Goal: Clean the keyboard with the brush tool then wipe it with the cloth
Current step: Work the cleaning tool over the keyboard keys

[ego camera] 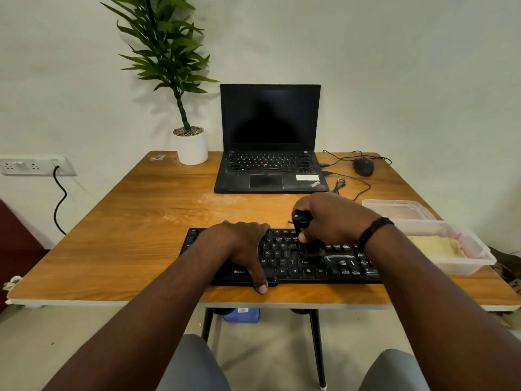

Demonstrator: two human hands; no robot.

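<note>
Right hand (332, 218) is curled round a black brush tool (301, 221), fingers wrapped on the handle, working end down on the keys near the middle-right of the keyboard (296, 261); bristles mostly hidden, dark on dark. Left hand (242, 246) lies flat on the left half of the keyboard, fingers relaxed, thumb hanging over the front edge, holding nothing, just pinning it. The keyboard sits at the near edge of the table (141, 221).

Risks, as judgement: the keyboard is close to the table lip, so a hard sweep toward the body could slide it off if the left hand lifts. Too much pressure could pop a keycap. Debris may get pushed under the left palm and missed. Cloth not clearly identified; a pale yellowish thing in the tub (462, 258) might be it.

Counts: hands 2, brush 1, keyboard 1, laptop (270, 142) 1, mouse (363, 166) 1, potted plant (191, 145) 1, clear tub 1, lid (397, 208) 1, wristband (373, 231) 1.
</note>
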